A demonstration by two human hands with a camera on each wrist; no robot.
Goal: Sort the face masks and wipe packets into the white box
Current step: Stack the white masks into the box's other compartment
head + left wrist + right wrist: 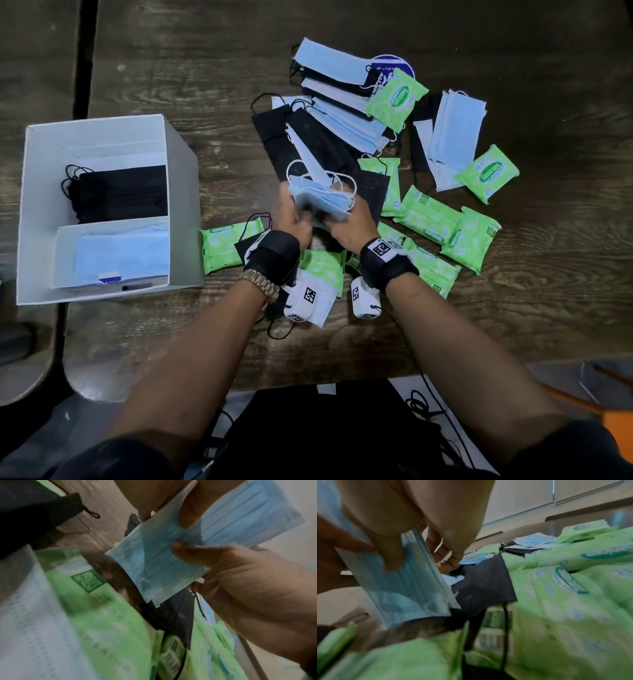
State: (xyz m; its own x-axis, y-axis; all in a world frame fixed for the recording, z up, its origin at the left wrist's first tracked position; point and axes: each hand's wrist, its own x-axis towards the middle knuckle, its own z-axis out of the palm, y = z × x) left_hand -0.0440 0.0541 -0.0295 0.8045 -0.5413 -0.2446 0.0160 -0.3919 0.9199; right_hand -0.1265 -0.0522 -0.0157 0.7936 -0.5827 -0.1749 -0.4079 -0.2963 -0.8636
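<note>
Both hands hold one small stack of blue face masks (322, 200) above the table's middle. My left hand (294, 219) grips its left end, thumb on top of the blue masks (171, 563). My right hand (349, 222) pinches the right end of the blue masks (409, 588) between thumb and fingers. The white box (181, 192) stands at the left, with black masks (123, 193) in its middle compartment and blue masks (123, 253) in the near one. Loose black masks (308, 137), blue masks (455, 133) and green wipe packets (428, 216) lie scattered on the table.
The dark wooden table (205, 85) carries a round blue sticker (394, 66) at the back of the pile. One wipe packet (229, 248) lies right beside the box. More packets (322, 267) and masks lie under my wrists. A gap between tables (84, 54) runs at the left.
</note>
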